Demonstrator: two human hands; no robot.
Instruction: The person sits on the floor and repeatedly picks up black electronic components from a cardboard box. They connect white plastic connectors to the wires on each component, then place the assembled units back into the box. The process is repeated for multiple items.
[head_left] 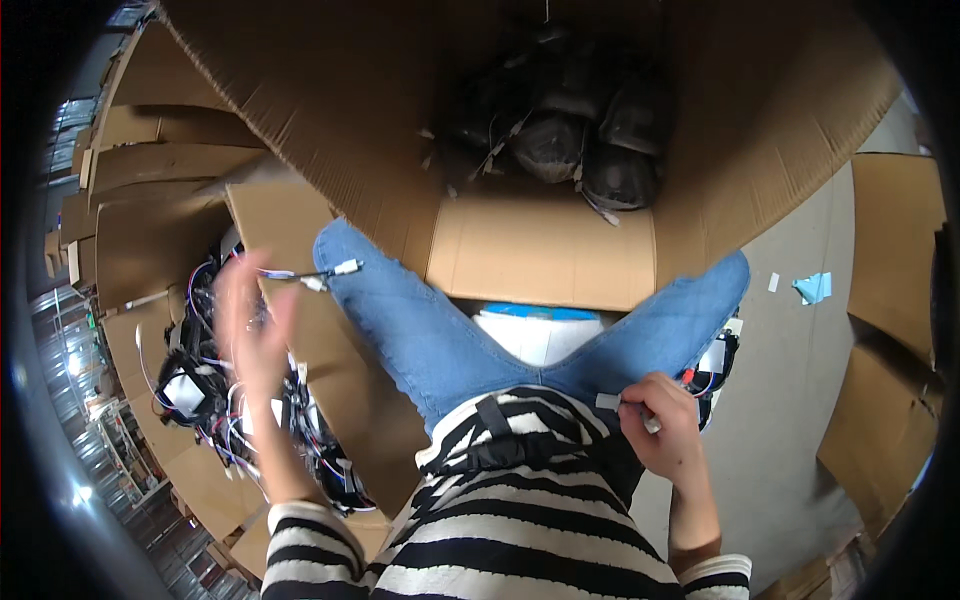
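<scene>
Fingers (640, 412) of R hand (662, 425) pinched on thin white connector (608, 401), L hand (250, 325) blurred, fingers spread, over tangled wire bundle (215, 400)

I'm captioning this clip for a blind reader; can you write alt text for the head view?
Seated in jeans before an open cardboard box of black bagged parts, a person lifts a blurred left hand trailing a thin wire with white connectors, while the right hand pinches a small white connector.

Ahead, the big open cardboard box (540, 255) walls off the far side between the spread knees, its dark wrapped bundles (575, 135) filling the middle, while tangled wire harnesses (215, 390) crowd the near left and bare floor (790, 400) lies open at right.
</scene>
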